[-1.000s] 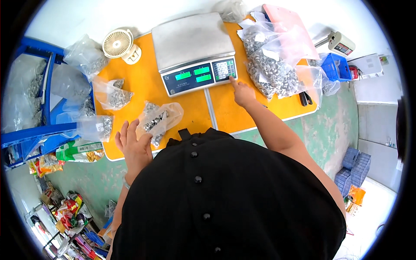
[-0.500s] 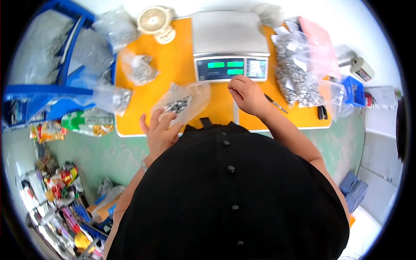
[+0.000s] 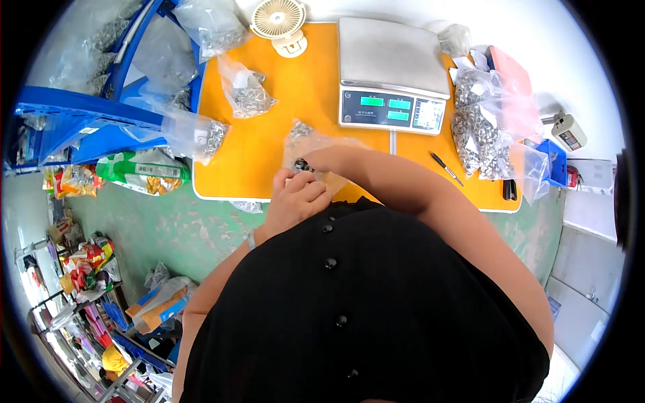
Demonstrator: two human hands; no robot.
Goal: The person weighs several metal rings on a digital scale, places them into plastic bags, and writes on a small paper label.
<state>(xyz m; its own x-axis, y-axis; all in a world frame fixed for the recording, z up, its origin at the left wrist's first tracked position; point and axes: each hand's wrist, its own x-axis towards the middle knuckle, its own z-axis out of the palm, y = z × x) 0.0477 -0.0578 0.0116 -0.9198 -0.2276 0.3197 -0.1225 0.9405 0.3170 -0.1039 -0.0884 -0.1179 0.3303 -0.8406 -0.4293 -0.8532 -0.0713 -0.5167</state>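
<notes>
A clear plastic bag (image 3: 334, 142) lies on the near part of the orange table, with small metal parts (image 3: 301, 129) at its far end and dark small pieces (image 3: 302, 165) near my hands. My left hand (image 3: 299, 197) is at the bag's near edge, its fingers curled and closed on the plastic. My right hand (image 3: 318, 160) reaches across from the right, over or inside the bag, beside the dark pieces. Its fingertips are mostly hidden, so what they hold does not show. Beyond my right forearm stands a weighing scale (image 3: 393, 57) with its green displays lit and a bare metal pan.
Bags of metal parts (image 3: 250, 99) lie on the table's left, and a larger bagful (image 3: 477, 127) is on the right. A small fan (image 3: 278, 19) stands at the back. Nearby are a pen (image 3: 446, 168), a black stapler-like object (image 3: 510, 190) and blue shelving (image 3: 87, 107).
My right hand has moved left from in front of the scale to the bag. My left hand's fingers have gone from spread to curled. The whole view has shifted slightly.
</notes>
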